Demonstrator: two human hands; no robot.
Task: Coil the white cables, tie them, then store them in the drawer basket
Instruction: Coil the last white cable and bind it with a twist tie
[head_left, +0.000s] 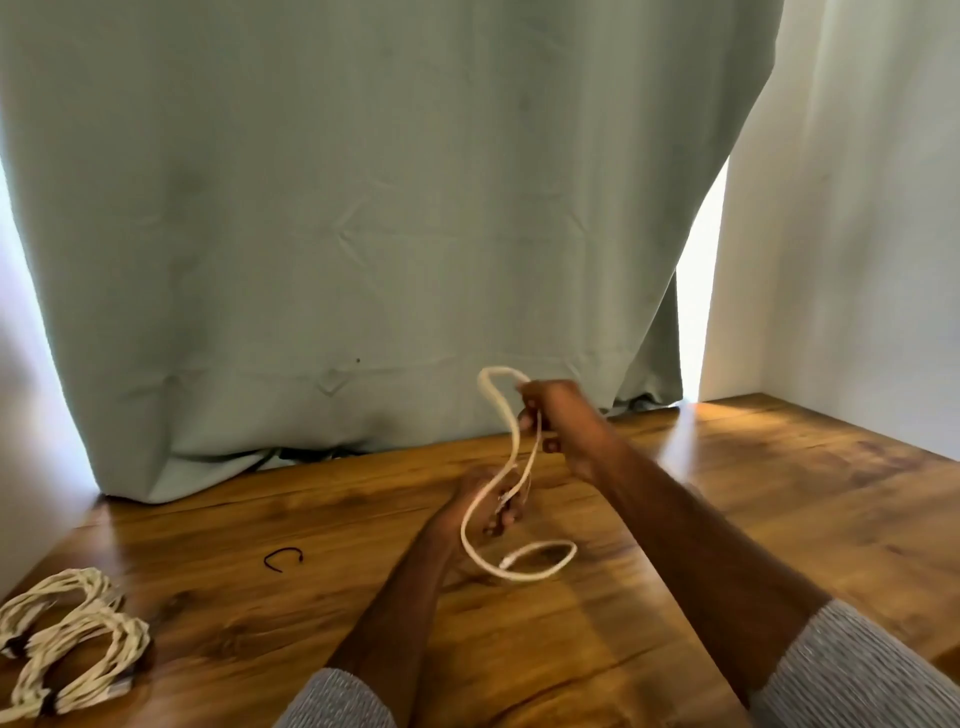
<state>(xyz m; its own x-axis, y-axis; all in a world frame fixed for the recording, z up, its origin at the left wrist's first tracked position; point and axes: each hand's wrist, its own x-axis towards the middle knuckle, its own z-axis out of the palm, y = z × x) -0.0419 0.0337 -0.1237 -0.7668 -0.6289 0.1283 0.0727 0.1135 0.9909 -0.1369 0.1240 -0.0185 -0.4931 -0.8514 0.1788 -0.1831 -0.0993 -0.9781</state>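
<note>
A white cable (498, 410) runs in long loops between both hands above the wooden table (727, 493). My right hand (558, 415) is raised near the curtain and grips the upper loop. Lower and nearer to me, my left hand (480, 501) pinches the lower strands. The cable's free end hangs down and curls in a loop (540, 564) on the table, its plug resting inside the loop. Two coiled, tied bundles of white cable (67, 639) lie at the table's near left corner.
A small black twist tie (283, 558) lies bent in a C on the table, left of my hands. A grey-green curtain (363, 234) hangs behind the table, its hem resting on the far edge. White walls stand at both sides. No drawer basket is in view.
</note>
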